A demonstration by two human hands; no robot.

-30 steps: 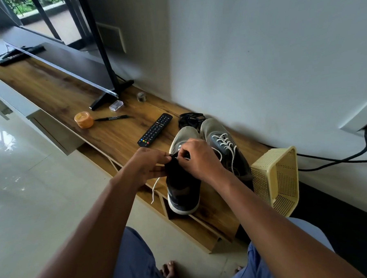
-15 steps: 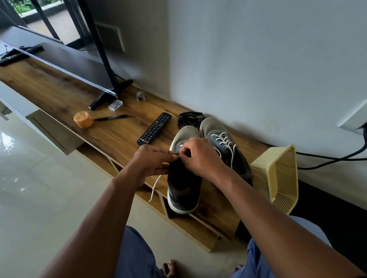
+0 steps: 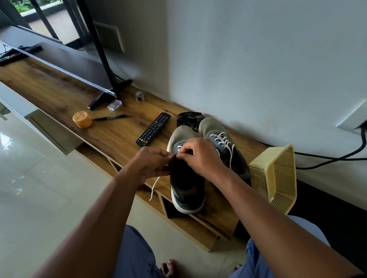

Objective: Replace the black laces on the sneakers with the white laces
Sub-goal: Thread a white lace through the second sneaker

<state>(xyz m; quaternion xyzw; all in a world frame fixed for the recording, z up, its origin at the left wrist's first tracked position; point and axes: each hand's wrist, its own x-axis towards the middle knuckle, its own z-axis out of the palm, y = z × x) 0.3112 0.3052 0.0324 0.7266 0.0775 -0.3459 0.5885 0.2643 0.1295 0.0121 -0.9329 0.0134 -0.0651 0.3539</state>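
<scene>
White lace (image 3: 154, 188) is pinched in the fingertips (image 3: 172, 156) of both hands over the tongue of the near sneaker (image 3: 186, 187), right where the two hands meet. The left hand (image 3: 151, 165) has its fingers curled in tight on the lace at the left edge of the shoe's opening, and a loose end of the lace hangs down from under that hand, past the front edge of the wooden shelf (image 3: 106, 138). The right hand (image 3: 200, 157) comes over the shoe from the right, its fingers bent and closed on the lace at the same spot; the exact eyelet is hidden under the knuckles. The near sneaker stands on the shelf with its heel toward the person and its toe toward the wall. Just beside it on the right, touching along the side, is the second sneaker (image 3: 223, 145), already threaded with white lace. A bundle of black laces (image 3: 189, 119) lies behind the toes, near the wall. A yellow basket (image 3: 274, 176) lies tipped on its side just right of the shoes. Left of the shoes lie a remote control (image 3: 153, 129), a pen (image 3: 111, 117) and an orange tub (image 3: 82, 119), with a television foot (image 3: 110, 93) further back.
</scene>
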